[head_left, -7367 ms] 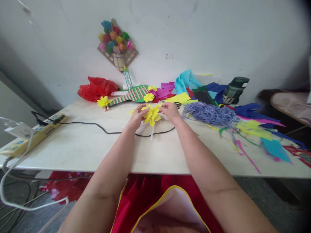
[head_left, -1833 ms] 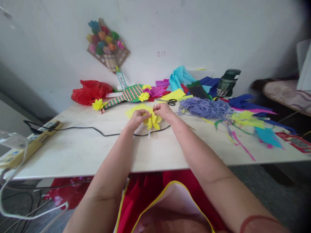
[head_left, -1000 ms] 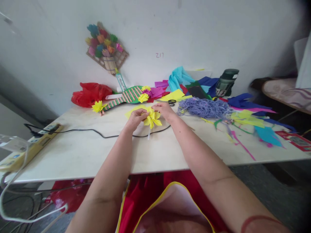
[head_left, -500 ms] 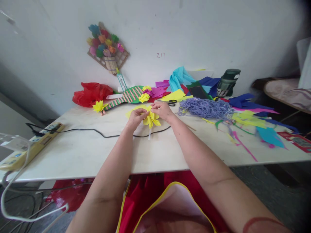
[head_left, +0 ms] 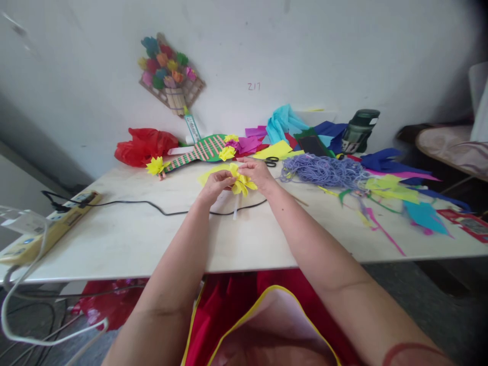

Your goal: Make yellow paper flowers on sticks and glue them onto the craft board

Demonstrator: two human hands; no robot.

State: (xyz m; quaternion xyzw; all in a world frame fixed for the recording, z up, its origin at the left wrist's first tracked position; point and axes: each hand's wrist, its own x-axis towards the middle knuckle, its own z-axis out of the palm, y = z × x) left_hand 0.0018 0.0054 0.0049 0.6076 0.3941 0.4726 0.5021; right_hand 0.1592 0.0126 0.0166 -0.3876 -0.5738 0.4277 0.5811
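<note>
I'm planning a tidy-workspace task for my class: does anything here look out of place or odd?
Mainly the black cord: it runs from the power strip across the tabletop, close by the yellow paper flower, an awkward spot for a cable. Loose paper scraps also lie scattered at the right, looking untidy.

Straight beyond the grip I've got a pale wall (head_left: 324, 51), scuffed here and there, with a handwritten number (head_left: 253, 86) on it. Up and left of the grip, a flower decoration (head_left: 171, 73) leans across that wall! Below the grip, a whitish table (head_left: 247, 244); nearer me and off right, dark grey floor (head_left: 404, 279). Far right, a pale patterned cushion (head_left: 438, 145). Soft light, shadows deepening far left.
</note>
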